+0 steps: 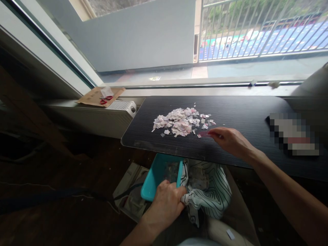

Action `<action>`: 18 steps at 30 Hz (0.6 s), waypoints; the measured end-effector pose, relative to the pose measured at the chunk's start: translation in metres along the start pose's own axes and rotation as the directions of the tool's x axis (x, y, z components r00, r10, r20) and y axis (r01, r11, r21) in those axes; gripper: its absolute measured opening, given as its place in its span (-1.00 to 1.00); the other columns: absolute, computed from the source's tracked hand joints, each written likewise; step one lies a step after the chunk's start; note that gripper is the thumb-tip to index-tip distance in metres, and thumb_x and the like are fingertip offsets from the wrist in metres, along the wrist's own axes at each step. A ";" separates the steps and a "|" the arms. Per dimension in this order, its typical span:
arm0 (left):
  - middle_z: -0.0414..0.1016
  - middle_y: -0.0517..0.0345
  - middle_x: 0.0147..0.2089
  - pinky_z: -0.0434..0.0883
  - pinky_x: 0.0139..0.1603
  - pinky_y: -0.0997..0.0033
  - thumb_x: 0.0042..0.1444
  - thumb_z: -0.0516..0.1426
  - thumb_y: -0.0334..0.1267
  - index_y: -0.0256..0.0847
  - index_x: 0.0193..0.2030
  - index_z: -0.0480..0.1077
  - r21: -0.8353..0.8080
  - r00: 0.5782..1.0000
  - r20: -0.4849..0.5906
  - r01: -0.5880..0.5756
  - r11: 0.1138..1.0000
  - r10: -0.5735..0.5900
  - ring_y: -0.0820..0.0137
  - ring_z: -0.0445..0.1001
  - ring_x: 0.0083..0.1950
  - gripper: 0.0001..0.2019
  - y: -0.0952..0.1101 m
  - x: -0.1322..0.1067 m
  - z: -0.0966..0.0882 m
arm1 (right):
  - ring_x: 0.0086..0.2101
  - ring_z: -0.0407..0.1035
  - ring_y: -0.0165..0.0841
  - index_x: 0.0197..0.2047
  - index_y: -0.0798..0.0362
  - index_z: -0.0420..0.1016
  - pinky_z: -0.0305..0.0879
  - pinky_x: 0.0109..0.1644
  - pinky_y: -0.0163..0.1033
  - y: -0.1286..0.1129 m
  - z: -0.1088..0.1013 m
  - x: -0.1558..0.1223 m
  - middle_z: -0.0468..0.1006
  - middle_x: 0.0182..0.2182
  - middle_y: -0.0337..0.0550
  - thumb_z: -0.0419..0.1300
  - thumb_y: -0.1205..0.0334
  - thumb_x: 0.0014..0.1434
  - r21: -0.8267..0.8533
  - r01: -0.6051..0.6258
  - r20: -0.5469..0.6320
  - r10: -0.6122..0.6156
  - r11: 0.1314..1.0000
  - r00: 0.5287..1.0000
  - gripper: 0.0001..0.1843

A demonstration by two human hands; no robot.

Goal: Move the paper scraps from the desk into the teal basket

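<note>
A thin, translucent pink strip (204,134) is pinched in my right hand (228,139), its far end on the dark table beside a loose pile of small white and pink paper scraps (180,122). A few scraps lie scattered along the pile's right side. Below the table edge, my left hand (169,195) is closed on the rim of a teal plastic bin (152,181), pressing it against a white cloth bag (214,196) with black lines. Some small clear pieces are inside the bin. Hidden from view are the left fingertips.
The black table (246,114) stands against the window. A pixelated dark object (294,135) lies at its right end. To the left are a white radiator (123,106), a brown envelope (89,97) and red-handled scissors (105,100). A pale box (132,177) stands on the floor.
</note>
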State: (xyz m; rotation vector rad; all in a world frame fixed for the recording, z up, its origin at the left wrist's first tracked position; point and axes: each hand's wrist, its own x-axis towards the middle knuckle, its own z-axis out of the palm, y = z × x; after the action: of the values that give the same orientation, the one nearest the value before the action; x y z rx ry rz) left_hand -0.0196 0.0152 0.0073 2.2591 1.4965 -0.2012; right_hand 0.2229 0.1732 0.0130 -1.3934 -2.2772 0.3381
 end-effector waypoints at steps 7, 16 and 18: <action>0.46 0.15 -0.41 0.24 -0.22 0.34 0.14 0.04 -0.29 -0.17 -0.37 0.40 0.001 1.000 0.005 -0.020 1.000 0.020 0.33 0.41 -0.35 -0.86 -0.001 0.002 -0.002 | -0.41 0.39 -0.37 -0.20 0.02 0.55 0.17 -0.36 -0.33 -0.007 0.000 0.016 0.59 -0.34 -0.16 0.00 0.24 0.20 0.000 0.042 0.001 -0.042 0.999 0.999 -0.71; 0.46 0.14 -0.42 0.24 -0.21 0.34 0.16 0.04 -0.29 -0.18 -0.39 0.39 -0.018 1.000 0.012 -0.021 1.000 0.022 0.33 0.42 -0.34 -0.85 -0.002 0.000 -0.004 | -0.40 0.40 -0.35 -0.20 0.01 0.55 0.20 -0.34 -0.31 -0.005 -0.008 -0.011 0.58 -0.34 -0.15 0.01 0.20 0.22 0.019 0.082 0.076 -0.083 0.996 0.994 -0.72; 0.47 0.14 -0.41 0.23 -0.21 0.35 0.15 0.04 -0.30 -0.18 -0.38 0.39 -0.021 0.999 0.016 -0.027 0.999 0.028 0.33 0.42 -0.33 -0.86 -0.002 0.002 -0.005 | -0.41 0.40 -0.35 -0.19 0.01 0.55 0.21 -0.35 -0.31 -0.005 -0.015 -0.019 0.58 -0.36 -0.14 0.02 0.21 0.21 0.018 0.074 0.087 -0.075 0.997 0.993 -0.72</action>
State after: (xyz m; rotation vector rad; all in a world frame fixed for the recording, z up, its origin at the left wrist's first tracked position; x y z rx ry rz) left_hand -0.0210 0.0192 0.0109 2.2551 1.4520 -0.1942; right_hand 0.2339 0.1540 0.0234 -1.3063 -2.3858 0.3981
